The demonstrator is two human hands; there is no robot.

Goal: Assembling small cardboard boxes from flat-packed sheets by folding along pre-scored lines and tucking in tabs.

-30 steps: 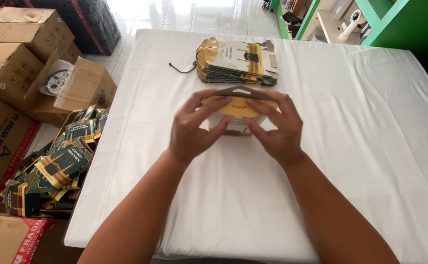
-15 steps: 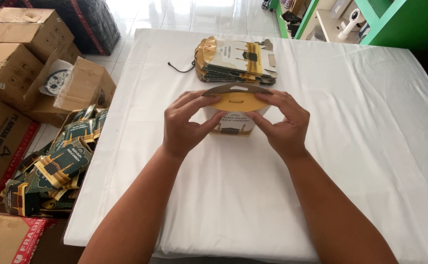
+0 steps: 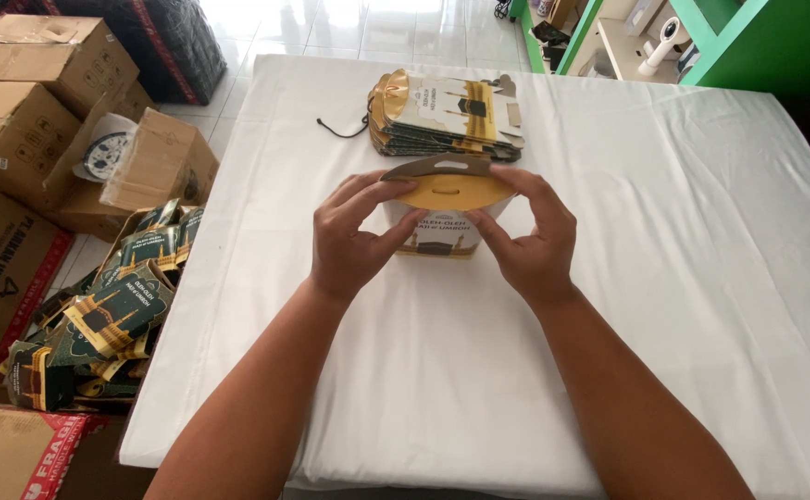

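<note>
Both hands grip one small box on the white table, left hand and right hand pinching its gold flap. Flat boxes lie stacked just beyond.

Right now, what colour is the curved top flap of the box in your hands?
Golden yellow top flap, clearest in the head view.

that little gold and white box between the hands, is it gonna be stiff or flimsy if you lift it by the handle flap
Probably light and rather flimsy: the small gift box looks like thin printed card, like the flat blanks in the stack behind it. Its gold handle flap would likely bend under the left hand and right hand. Its flat base on the white cloth suggests it won't roll.
</note>
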